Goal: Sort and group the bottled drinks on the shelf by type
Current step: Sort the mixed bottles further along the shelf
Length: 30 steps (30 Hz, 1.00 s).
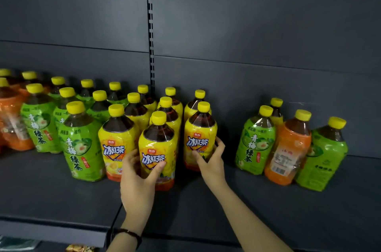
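The left hand [137, 179] grips a yellow-label iced tea bottle [157, 140] at the near middle of the shelf [268, 210]. Its thumb lies across the label front and its fingers curl round the bottle's left side. Just to the right and slightly farther back, the right hand [212, 161] grips a second yellow-label bottle [199, 128], thumb on the label and fingers wrapped round the right side. Both bottles are upright with yellow caps on.

A third yellow-label bottle [116, 138] stands just left of the first, and more of the same kind are packed behind. Left of these is a cluster of green-label green tea bottles [80, 144]. Beyond them, at the far left edge, are blurred orange-label bottles [12, 120].

Well apart on the right stands a small mixed group:
- a green-label bottle [255, 142];
- an orange-label bottle [288, 148] with its back label facing out;
- another green one [323, 155] beside it;
- a yellow-capped bottle [276, 111] behind them.

A dark bracelet [129, 233] circles the left wrist. A slotted upright [150, 25] divides the dark grey back panel [247, 25].
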Motion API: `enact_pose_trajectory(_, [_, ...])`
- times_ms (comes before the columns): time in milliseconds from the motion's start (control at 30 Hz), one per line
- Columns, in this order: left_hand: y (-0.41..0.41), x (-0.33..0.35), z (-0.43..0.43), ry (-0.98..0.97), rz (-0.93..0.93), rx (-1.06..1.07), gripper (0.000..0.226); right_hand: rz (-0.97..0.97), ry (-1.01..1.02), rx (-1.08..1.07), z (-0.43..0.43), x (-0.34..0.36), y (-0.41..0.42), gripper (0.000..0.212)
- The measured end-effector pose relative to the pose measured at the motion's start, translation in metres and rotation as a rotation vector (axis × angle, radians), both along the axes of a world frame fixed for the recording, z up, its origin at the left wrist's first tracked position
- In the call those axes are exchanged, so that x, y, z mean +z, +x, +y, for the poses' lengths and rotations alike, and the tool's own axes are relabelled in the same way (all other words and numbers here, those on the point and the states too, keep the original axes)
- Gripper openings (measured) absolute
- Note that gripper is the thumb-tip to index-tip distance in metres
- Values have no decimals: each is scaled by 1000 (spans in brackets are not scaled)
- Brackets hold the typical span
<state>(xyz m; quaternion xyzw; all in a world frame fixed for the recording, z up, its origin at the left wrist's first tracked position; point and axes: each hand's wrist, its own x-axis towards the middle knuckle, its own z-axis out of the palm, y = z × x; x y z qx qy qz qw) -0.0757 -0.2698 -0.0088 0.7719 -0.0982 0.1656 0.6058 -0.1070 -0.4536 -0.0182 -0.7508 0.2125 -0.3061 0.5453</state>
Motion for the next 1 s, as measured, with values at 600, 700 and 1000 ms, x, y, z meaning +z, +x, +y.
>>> enact_pose_trajectory(600, [6, -4, 25, 62, -16, 318, 119, -6, 43, -10, 12, -2, 14, 81])
enact_pose_trajectory(700, [16, -2, 23, 124, -8, 202, 143, 0, 65, -30, 18, 0, 12, 81])
enact_pose_trajectory(1000, [20, 1, 17, 186, -41, 164, 137, -98, 28, -174, 49, 12, -6, 68])
